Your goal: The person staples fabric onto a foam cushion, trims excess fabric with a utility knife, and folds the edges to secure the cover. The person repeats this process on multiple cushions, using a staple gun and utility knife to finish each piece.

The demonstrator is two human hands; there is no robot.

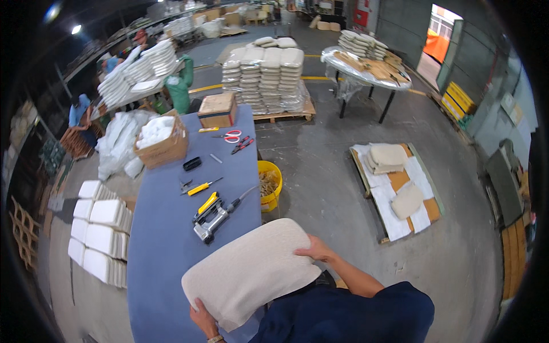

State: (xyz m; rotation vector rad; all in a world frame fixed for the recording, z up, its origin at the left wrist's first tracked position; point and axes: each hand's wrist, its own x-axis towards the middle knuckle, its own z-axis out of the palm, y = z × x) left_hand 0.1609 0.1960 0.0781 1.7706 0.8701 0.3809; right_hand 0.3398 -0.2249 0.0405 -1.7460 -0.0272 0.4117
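Note:
A beige fabric-covered seat cushion [249,271] is held tilted over the near end of the blue table [166,240], against my dark shirt. My left hand [203,320] grips its lower left edge, the fingers partly hidden. My right hand [316,249] clasps the right edge, thumb lying on top. Just beyond the cushion lies a silver and yellow staple gun [211,222] with a hose. Farther up the table are a yellow-handled screwdriver [200,187], a black object [192,164], red-handled pliers [242,145] and scissors [231,136].
A yellow bucket [277,192] stands against the table's right side. Cardboard boxes [220,110] sit at its far end. White pads [103,228] are stacked on the left floor. A low pallet [394,220] with cushions is at right; wrapped cushion stacks [263,77] stand ahead. Other people work far left.

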